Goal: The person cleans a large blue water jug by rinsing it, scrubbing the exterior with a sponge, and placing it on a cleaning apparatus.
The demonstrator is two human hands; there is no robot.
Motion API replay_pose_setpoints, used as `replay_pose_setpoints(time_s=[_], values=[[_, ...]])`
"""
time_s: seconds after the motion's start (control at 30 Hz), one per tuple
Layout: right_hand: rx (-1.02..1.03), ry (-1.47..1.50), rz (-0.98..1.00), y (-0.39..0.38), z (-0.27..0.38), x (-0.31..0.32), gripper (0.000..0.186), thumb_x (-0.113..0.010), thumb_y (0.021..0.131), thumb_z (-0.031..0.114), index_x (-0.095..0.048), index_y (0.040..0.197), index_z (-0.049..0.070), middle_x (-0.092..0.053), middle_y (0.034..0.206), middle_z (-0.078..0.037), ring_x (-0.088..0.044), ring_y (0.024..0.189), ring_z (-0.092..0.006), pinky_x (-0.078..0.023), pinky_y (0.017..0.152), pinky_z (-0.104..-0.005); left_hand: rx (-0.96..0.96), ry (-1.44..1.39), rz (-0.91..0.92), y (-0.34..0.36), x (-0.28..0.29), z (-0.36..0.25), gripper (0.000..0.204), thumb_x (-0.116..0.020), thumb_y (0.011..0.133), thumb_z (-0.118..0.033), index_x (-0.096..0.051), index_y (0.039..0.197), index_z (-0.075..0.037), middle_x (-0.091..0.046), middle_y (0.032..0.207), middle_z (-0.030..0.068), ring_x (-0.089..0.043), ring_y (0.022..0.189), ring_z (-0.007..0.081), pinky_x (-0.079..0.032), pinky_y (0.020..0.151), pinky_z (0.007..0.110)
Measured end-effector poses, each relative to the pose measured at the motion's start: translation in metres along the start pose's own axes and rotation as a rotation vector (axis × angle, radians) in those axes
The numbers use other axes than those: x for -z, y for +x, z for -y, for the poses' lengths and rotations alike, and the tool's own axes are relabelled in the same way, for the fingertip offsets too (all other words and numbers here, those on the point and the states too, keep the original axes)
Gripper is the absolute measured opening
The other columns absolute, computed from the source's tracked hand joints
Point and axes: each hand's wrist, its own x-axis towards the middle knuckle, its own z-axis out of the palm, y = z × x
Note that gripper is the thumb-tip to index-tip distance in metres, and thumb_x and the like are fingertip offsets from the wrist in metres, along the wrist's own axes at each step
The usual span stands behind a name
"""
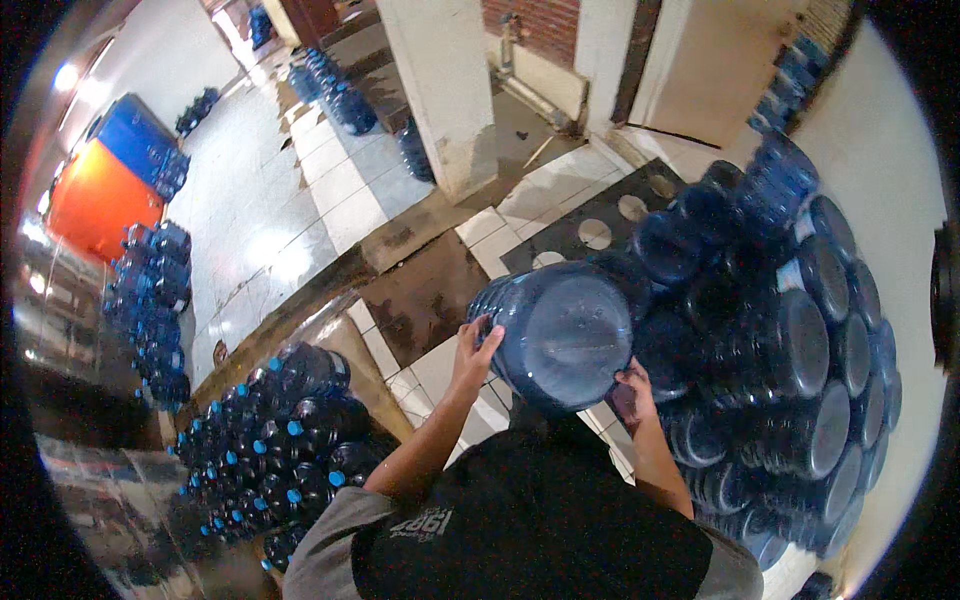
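Note:
A large translucent blue water jug (565,335) is held sideways in front of my body, its round end facing up toward me. My left hand (474,350) grips its left side, fingers curved against the ribbed wall. My right hand (634,390) holds it at the lower right, fingertips at the rim of the round end. Just beyond and to the right of it lies a big pile of similar jugs (770,350), stacked on their sides against the wall.
Upright capped bottles (265,450) crowd the lower left. More bottles (150,310) stand beside orange (100,195) and blue (145,145) barrels. A pillar (435,80) rises ahead. A concrete step edge (390,255) crosses the tiled floor. A dark mat (555,235) with pale round spots lies ahead.

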Motion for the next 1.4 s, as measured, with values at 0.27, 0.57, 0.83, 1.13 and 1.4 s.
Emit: replay_pose_setpoints(time_s=[0.27, 0.57, 0.83, 1.13, 1.4], values=[[-0.036, -0.344, 0.046, 0.216, 0.062, -0.061, 0.085, -0.078, 0.075, 0.014, -0.043, 0.153, 0.006, -0.070, 0.106, -0.008, -0.065, 0.087, -0.0189, -0.052, 0.073, -0.0335, 0.048, -0.158, -0.087, 0.129, 0.050, -0.006, 0.075, -0.071, 0.095, -0.050, -0.052, 0.146, 0.001, -0.055, 0.142, 0.0133, -0.053, 0.131, 0.0250, -0.039, 0.113, 0.038], [-0.015, -0.459, 0.127, 0.387, 0.088, -0.248, 0.082, -0.087, 0.077, 0.022, -0.050, 0.146, 0.000, -0.070, 0.119, -0.008, -0.066, 0.100, -0.0211, -0.053, 0.083, -0.0370, -0.058, -0.193, -0.171, 0.294, 0.138, -0.105, 0.060, -0.062, 0.101, -0.044, -0.059, 0.139, 0.003, -0.064, 0.130, 0.0102, -0.056, 0.122, 0.0195, -0.038, 0.110, 0.037], [0.111, -0.184, -0.180, 0.394, 0.056, -0.265, 0.059, -0.076, 0.084, 0.014, -0.059, 0.140, 0.005, -0.071, 0.114, -0.004, -0.066, 0.104, -0.0200, -0.053, 0.092, -0.0410, 0.060, 0.019, 0.139, 0.473, 0.131, -0.115, 0.069, -0.067, 0.097, -0.045, -0.055, 0.141, 0.007, -0.056, 0.139, 0.0140, -0.053, 0.129, 0.0225, -0.036, 0.113, 0.038], [0.362, 0.044, -0.515, 0.448, 0.061, -0.221, 0.059, -0.073, 0.082, 0.013, -0.059, 0.138, 0.004, -0.071, 0.112, -0.002, -0.065, 0.102, -0.0180, -0.052, 0.088, -0.0332, 0.156, -0.044, 0.565, 0.633, -0.004, -0.107, 0.081, -0.078, 0.092, -0.043, -0.048, 0.145, 0.010, -0.059, 0.140, 0.0178, -0.053, 0.131, 0.0230, -0.037, 0.115, 0.036], [0.422, -0.073, -0.555, 0.538, 0.132, -0.191, 0.059, -0.067, 0.082, 0.007, -0.056, 0.140, 0.001, -0.070, 0.119, -0.007, -0.067, 0.108, -0.0185, -0.052, 0.096, -0.0344, 0.240, 0.100, 0.724, 0.749, -0.103, -0.134, 0.067, -0.068, 0.098, -0.046, -0.053, 0.143, 0.001, -0.064, 0.132, 0.0104, -0.061, 0.116, 0.0187, -0.046, 0.103, 0.035]])
